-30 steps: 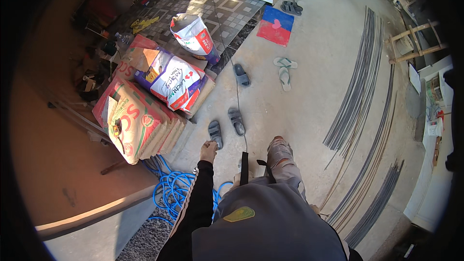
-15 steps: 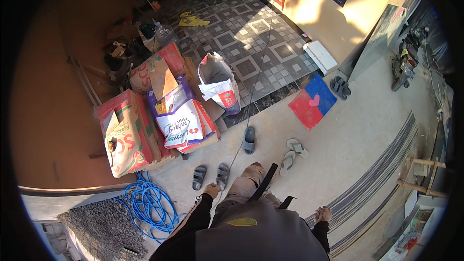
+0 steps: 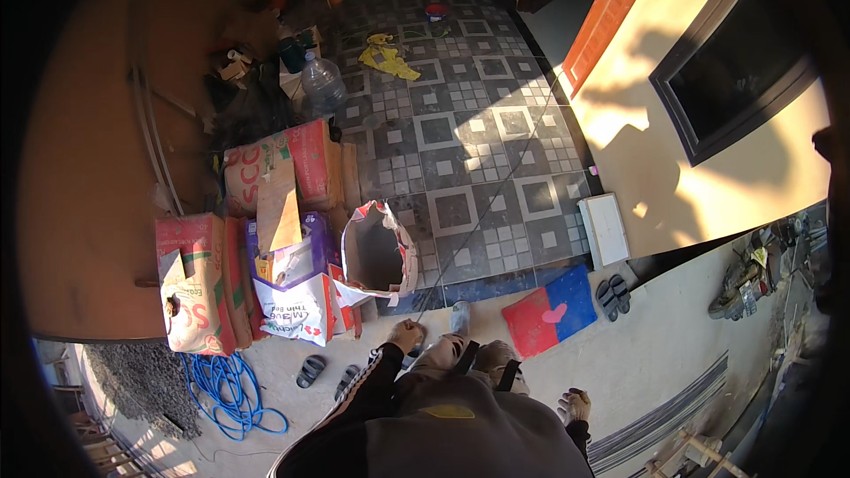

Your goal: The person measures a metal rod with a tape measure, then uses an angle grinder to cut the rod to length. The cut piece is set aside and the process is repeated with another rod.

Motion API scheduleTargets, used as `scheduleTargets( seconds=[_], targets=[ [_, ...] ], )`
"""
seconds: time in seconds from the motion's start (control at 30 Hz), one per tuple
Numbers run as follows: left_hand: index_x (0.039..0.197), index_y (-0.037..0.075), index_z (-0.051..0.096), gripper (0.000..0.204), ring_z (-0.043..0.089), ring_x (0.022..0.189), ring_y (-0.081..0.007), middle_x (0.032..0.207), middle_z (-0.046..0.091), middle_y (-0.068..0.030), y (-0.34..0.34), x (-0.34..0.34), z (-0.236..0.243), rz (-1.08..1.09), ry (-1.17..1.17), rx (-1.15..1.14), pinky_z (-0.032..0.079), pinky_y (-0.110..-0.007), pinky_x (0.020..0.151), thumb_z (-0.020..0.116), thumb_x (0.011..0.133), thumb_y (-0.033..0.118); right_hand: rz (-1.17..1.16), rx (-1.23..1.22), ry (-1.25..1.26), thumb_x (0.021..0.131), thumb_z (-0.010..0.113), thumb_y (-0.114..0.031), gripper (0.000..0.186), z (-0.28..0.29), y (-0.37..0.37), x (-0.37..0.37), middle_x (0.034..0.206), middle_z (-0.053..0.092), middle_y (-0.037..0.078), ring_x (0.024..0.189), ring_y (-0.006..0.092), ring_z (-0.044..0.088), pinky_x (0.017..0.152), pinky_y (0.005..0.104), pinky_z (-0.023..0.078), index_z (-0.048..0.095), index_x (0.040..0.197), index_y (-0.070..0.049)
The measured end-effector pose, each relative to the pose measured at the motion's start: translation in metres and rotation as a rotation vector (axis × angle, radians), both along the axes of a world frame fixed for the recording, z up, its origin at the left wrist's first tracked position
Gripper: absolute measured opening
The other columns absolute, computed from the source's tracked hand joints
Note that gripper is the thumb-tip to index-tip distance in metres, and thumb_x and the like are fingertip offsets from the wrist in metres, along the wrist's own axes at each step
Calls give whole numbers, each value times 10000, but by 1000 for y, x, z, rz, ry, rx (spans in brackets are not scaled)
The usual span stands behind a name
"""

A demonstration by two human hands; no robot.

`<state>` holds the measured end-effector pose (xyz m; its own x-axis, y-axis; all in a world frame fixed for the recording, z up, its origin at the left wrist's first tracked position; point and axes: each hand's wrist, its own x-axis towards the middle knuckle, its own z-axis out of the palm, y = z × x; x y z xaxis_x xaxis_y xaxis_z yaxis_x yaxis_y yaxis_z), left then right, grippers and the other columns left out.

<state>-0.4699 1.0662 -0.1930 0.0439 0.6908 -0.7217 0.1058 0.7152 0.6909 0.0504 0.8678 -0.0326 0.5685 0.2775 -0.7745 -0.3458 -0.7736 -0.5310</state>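
Note:
My left hand (image 3: 406,335) is closed, held low ahead of my left leg. A thin dark cable (image 3: 496,193) runs from the doorway side across the tiles to this hand, and its fingers appear wrapped round it. My right hand (image 3: 575,406) hangs out at my right side over the concrete, its fingers loosely bent and apart, with nothing in it. Ahead of my left hand stands an open-topped paper sack (image 3: 379,252), upright at the tile edge. Beside it lies a white and purple bag (image 3: 297,301), its top torn, next to red and beige cement bags (image 3: 197,288).
A raised tiled porch (image 3: 452,211) lies ahead. On it are a yellow cloth (image 3: 388,60) and a large clear water bottle (image 3: 323,84). A red and blue mat (image 3: 547,312) and dark sandals (image 3: 613,297) are right. Left lie a coiled blue hose (image 3: 226,394) and gravel (image 3: 142,381).
I have moved forward toward the porch; the sacks, mat and tiles are nearer. My left hand has come closer to the open sack, the cable still meeting it. My right hand stays empty.

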Motion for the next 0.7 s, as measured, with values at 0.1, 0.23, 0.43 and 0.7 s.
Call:
scheduleTargets(
  seconds=[0.1, 0.23, 0.43, 0.7],
  targets=[
    [1164, -27, 654, 253, 633, 769, -137, 862, 669, -52, 168, 75, 98, -69, -355, 140, 528, -296, 735, 580, 936, 53, -72, 46, 193, 885, 569, -96, 277, -10, 60, -5, 985, 681, 126, 853, 365, 685, 739, 525, 536, 615, 1158, -105],
    [1200, 5, 666, 298, 585, 716, -92, 836, 675, -30, 349, 137, 181, -189, -87, 283, 480, -273, 640, 604, 941, 138, -204, -49, 238, 889, 574, -107, 250, -36, 161, 14, 949, 673, 125, 808, 341, 674, 712, 487, 528, 621, 1134, -107],
    [1203, 0, 660, 301, 597, 715, -126, 837, 665, -36, 531, 165, 155, 67, -142, 246, 486, -287, 662, 612, 928, 113, -271, -63, 258, 894, 580, -123, 211, -55, 379, 81, 895, 662, 122, 742, 305, 658, 672, 430, 516, 630, 1099, -109],
    [709, 137, 609, 218, 589, 579, -143, 655, 605, -3, 518, 67, 71, 487, 240, -107, 453, -295, 518, 604, 927, 150, 48, 28, 134, 901, 580, -137, 179, 0, 810, 174, 819, 644, 110, 650, 255, 635, 586, 372, 497, 648, 1064, -113]
  ],
)
